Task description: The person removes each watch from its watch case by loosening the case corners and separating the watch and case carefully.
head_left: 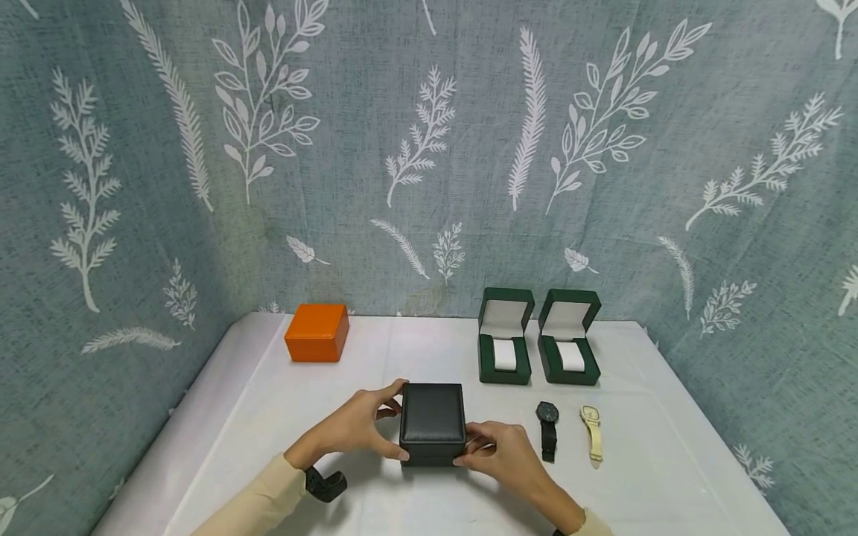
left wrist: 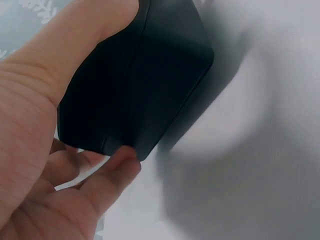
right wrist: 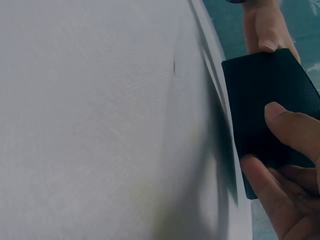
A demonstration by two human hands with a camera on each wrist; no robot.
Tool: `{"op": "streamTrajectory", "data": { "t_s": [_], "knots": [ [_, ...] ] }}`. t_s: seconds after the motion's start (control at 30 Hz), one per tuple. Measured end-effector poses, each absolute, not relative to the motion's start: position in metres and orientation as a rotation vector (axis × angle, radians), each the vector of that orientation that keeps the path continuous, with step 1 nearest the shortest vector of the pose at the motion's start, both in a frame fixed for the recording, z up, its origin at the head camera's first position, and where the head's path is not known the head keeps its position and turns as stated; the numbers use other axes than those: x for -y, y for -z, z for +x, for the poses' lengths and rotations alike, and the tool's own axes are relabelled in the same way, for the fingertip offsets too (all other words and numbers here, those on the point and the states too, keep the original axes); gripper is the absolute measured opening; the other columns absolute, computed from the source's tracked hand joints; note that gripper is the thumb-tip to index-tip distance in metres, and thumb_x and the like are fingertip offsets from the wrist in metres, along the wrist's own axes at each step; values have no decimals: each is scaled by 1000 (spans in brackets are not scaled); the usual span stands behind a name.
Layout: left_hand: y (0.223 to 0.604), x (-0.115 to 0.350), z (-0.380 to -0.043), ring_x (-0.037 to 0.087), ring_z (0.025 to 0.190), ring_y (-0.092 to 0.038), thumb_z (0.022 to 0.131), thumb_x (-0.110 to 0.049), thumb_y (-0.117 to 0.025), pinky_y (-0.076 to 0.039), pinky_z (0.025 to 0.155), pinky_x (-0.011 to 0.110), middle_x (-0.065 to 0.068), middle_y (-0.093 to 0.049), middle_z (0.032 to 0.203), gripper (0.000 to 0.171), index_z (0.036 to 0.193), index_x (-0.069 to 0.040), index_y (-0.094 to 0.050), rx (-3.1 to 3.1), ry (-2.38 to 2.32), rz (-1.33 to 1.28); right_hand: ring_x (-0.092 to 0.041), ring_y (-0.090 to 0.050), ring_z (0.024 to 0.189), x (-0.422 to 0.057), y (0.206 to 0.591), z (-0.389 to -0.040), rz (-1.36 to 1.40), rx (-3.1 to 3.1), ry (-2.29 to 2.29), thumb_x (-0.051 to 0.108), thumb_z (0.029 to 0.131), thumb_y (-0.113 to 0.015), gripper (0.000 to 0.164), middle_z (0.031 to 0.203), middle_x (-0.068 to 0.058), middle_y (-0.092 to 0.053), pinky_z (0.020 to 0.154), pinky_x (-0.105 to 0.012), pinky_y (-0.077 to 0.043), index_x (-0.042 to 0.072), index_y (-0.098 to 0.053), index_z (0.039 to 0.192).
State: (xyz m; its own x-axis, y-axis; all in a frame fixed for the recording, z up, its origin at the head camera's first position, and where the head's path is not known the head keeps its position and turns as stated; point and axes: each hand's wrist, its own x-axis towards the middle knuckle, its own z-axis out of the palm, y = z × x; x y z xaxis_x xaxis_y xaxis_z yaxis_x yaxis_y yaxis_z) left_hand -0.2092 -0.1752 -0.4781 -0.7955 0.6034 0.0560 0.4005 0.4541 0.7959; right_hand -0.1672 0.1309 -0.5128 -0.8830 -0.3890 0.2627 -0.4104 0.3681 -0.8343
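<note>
A closed black box (head_left: 433, 414) with a smooth leather-like lid is at the front middle of the white table. My left hand (head_left: 362, 422) grips its left side, thumb at the near corner and fingers at the far one. On the right side, my right hand (head_left: 499, 450) holds the box low, with the thumb at the near corner and curled fingers along the side. The left wrist view shows the dark box (left wrist: 145, 85) between thumb and fingers. In the right wrist view, both hands touch the box (right wrist: 265, 95). Whether it rests fully on the table cannot be told.
An orange box (head_left: 315, 335) stands at the back left. Two open green watch boxes (head_left: 505, 372) (head_left: 569, 372) with white cushions stand at the back right. In front of them lie a black watch (head_left: 548, 432) and a gold-coloured watch (head_left: 593, 435). Patterned cloth (head_left: 429, 246) hangs behind the table.
</note>
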Motion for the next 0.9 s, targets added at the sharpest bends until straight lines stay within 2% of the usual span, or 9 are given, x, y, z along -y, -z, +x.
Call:
{"op": "streamTrajectory", "data": {
  "t_s": [0.2, 0.43, 0.7, 0.9],
  "knots": [
    [481, 174, -206, 19, 119, -62, 70, -36, -97, -49, 106, 35, 3, -48, 155, 117, 160, -3, -31, -2434, -1285, 858, -8, -72, 76, -132, 512, -164, 740, 2594, -1601, 20, 77, -93, 46, 92, -2, -75, 67, -23, -60, -1, -75, 114],
    [483, 174, -202, 16, 117, -63, 68, -36, -98, -49, 106, 33, -4, -53, 148, 113, 158, -10, -36, -2422, -1304, 888, -7, -72, 75, -135, 510, -161, 755, 2600, -1597, 23, 76, -93, 47, 90, 0, -75, 66, -24, -60, 0, -75, 112],
    [485, 174, -200, 17, 120, -62, 69, -38, -97, -49, 106, 34, 1, -48, 154, 119, 160, -2, -31, -2439, -1262, 865, -8, -72, 74, -136, 512, -160, 754, 2599, -1635, 21, 75, -94, 47, 87, 0, -75, 65, -24, -60, -1, -74, 111],
    [486, 173, -199, 16, 120, -62, 68, -41, -97, -49, 106, 32, 0, -52, 151, 120, 160, -2, -31, -2462, -1231, 866, -8, -73, 74, -136, 515, -159, 744, 2606, -1674, 19, 75, -94, 47, 90, -2, -75, 66, -24, -60, -3, -74, 112]
  ]
}}
